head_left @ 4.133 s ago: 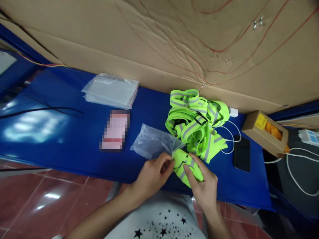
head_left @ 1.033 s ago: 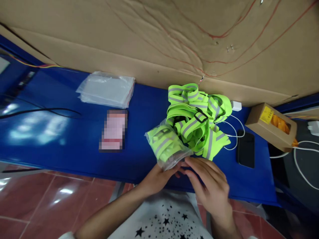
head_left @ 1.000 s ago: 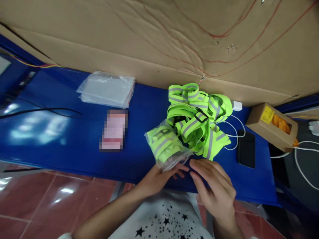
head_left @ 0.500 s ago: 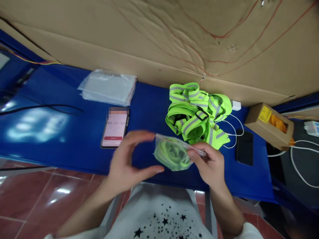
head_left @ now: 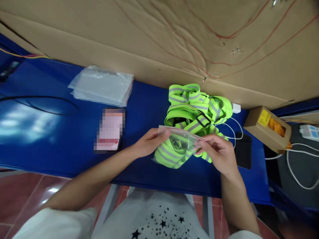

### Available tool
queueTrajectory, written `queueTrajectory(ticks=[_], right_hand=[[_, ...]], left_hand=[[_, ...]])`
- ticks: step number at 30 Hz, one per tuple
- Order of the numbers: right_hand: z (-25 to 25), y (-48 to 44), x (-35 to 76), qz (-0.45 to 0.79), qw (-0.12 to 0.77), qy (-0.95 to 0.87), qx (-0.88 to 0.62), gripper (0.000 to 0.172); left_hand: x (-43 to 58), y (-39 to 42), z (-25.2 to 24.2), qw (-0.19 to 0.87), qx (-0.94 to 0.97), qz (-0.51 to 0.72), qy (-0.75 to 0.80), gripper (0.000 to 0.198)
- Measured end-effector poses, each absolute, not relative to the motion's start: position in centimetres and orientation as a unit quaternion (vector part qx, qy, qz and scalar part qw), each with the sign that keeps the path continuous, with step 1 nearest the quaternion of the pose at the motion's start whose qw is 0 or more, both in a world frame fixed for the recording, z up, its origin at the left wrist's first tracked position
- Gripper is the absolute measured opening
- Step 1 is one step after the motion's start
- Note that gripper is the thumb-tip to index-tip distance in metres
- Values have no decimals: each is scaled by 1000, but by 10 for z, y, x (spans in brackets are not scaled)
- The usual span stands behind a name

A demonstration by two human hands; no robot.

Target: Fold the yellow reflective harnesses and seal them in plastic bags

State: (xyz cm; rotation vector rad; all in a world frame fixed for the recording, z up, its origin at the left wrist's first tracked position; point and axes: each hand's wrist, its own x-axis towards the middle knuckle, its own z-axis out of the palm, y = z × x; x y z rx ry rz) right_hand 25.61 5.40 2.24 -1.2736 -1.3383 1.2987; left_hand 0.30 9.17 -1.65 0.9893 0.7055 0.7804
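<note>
A clear zip bag hangs between both hands, its top edge stretched sideways. Inside lies a rolled neon-yellow reflective strap with grey stripes. My left hand pinches the bag's top left corner, thumb in front. At the top right corner, my right hand grips the bag between thumb and fingers. Just behind the bag, a heap of similar reflective straps with a black buckle rests on the blue table. The bag hides part of this heap.
A stack of clear bags lies at the back left, with a phone in front of it. To the right are a dark phone, white cables, and a cardboard box holding something orange. A cardboard panel rises behind.
My left hand, formerly apart with fingers spread, has closed on the bag's left corner. The bag has turned so its opening edge is uppermost. My right hand has shifted slightly right.
</note>
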Motion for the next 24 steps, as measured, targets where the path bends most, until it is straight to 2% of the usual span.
queueTrajectory(ticks=[6, 12, 18, 24], right_hand=[[20, 48, 247, 492, 474, -527, -506, 7], [9, 42, 241, 405, 488, -534, -559, 17], [6, 39, 242, 412, 443, -577, -548, 7], [11, 40, 242, 426, 420, -594, -538, 7]], left_hand=[[8, 84, -24, 796, 292, 385, 365, 56], [11, 80, -21, 804, 281, 378, 364, 53], [12, 76, -14, 813, 294, 358, 353, 52], [13, 76, -3, 804, 322, 358, 349, 49]])
